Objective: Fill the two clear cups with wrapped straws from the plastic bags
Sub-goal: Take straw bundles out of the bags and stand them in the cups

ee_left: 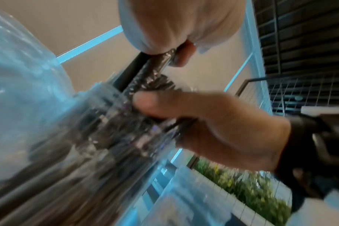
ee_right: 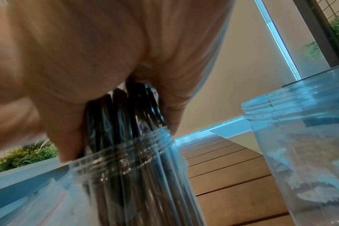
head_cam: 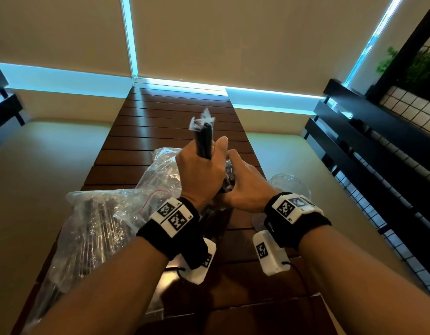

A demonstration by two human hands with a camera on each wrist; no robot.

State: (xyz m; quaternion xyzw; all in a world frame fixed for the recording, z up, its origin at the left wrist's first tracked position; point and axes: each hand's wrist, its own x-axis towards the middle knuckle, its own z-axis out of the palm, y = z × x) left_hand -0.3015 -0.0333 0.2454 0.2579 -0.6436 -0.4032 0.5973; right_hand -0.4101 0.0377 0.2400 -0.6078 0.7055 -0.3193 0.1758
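My left hand [head_cam: 201, 170] grips a small bundle of black wrapped straws [head_cam: 204, 139] and holds it upright above the table, clear wrapper ends sticking up. Just to its right, my right hand [head_cam: 245, 187] curls around more straws. In the right wrist view these straws [ee_right: 122, 113] stand in a clear cup [ee_right: 126, 156], gripped just above its rim. In the head view both hands hide that cup. A second clear cup [ee_right: 300, 145] stands to the right [head_cam: 288, 184]; I cannot tell what is in it. The left wrist view is blurred; my right hand's thumb [ee_left: 155, 105] presses the straws.
Two crumpled clear plastic bags lie on the slatted wooden table [head_cam: 172, 110]: one with straws at the near left [head_cam: 100, 226], one behind my left hand [head_cam: 160, 170]. Cream benches flank the table. A black railing [head_cam: 366, 146] runs along the right.
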